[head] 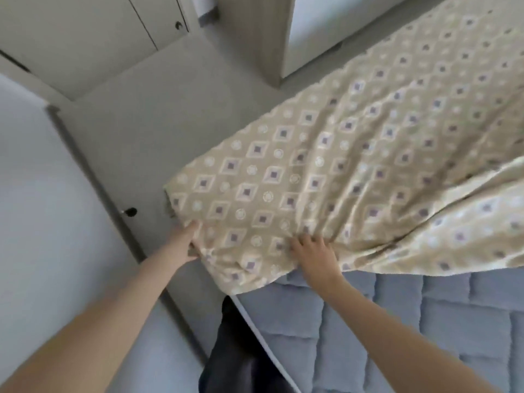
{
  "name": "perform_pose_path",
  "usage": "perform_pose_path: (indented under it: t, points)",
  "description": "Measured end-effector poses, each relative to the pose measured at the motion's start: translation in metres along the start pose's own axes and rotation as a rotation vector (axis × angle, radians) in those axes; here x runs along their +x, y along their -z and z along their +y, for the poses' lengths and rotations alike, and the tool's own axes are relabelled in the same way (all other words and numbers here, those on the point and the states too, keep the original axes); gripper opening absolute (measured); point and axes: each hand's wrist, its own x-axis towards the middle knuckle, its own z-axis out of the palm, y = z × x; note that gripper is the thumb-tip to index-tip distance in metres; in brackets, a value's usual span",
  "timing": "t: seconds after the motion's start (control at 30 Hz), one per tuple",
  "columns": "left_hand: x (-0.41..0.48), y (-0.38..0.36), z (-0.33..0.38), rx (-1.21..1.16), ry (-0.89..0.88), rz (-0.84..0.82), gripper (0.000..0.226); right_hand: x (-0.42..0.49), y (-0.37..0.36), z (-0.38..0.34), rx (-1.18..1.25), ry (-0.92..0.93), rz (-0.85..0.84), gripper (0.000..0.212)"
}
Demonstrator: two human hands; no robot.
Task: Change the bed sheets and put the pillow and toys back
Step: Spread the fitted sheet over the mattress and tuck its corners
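Head view, sheet: the beige diamond-print sheet (326,154) is lying across the far part of the bed, its near-left corner hanging over the mattress corner and its right side riding up in a loose fold.
Head view, mattress: the blue quilted mattress (368,321) is showing bare along the near edge, so the sheet is not yet covering it there.
Head view, left hand: the left hand (185,243) is holding the sheet at the overhanging corner, thumb on top and fingers going out of sight beneath the cloth. It is clamped on the hem.
Head view, right hand: the right hand (314,252) is sitting on top of the sheet just inside the near edge, fingers bent into the gathers. Creases are fanning out from it, so I am reading this as a pinch on bunched cloth.
Head view, surroundings: grey floor (158,123), pale cupboard (93,32) and a dark trouser leg (226,341) beside the bed. Pillow and toys are not in view.
Handling, judged: the cloth is behaving as light, soft and limp — it is wrinkling wherever pulled and will not hold a shape. It is not fragile, and probably a little slippery over the quilting.
Where to hold, judged: at the hem and corners, both hands well apart, pulling tension evenly; gripping mid-panel is only making more gathers.
Step in hand, judged: seating this corner over the mattress — early in the task.
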Motion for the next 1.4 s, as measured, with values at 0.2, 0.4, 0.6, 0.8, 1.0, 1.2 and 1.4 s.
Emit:
perform_pose_path:
  t: [0.2,0.4,0.6,0.8,1.0,1.2,1.4]
  points:
    - [0.015,0.010,-0.009,0.109,-0.234,0.115,0.021,0.016,0.014,0.008,-0.058,0.094,0.021,0.048]
    - [-0.005,0.025,-0.021,0.109,-0.215,0.067,0.015,-0.015,0.038,0.005,0.070,0.098,-0.067,0.047]
    - [-0.026,0.023,-0.047,0.214,-0.191,0.010,0.017,-0.039,0.030,0.014,-0.033,0.038,-0.124,0.036]
    - [-0.021,0.023,-0.040,0.328,-0.193,0.054,0.038,-0.035,0.000,0.005,-0.081,0.080,-0.156,0.053]
    - [0.005,0.034,-0.003,0.858,-0.841,0.170,0.060,-0.017,-0.011,-0.037,0.047,0.457,-0.124,0.064]
    - [0.008,0.019,0.014,1.407,-0.739,-0.073,0.065,0.005,-0.010,-0.054,0.114,0.245,-0.316,0.031]
    - [-0.036,-0.015,0.013,1.297,-0.760,-0.078,0.053,-0.014,0.017,-0.029,0.502,0.034,-0.278,0.027]
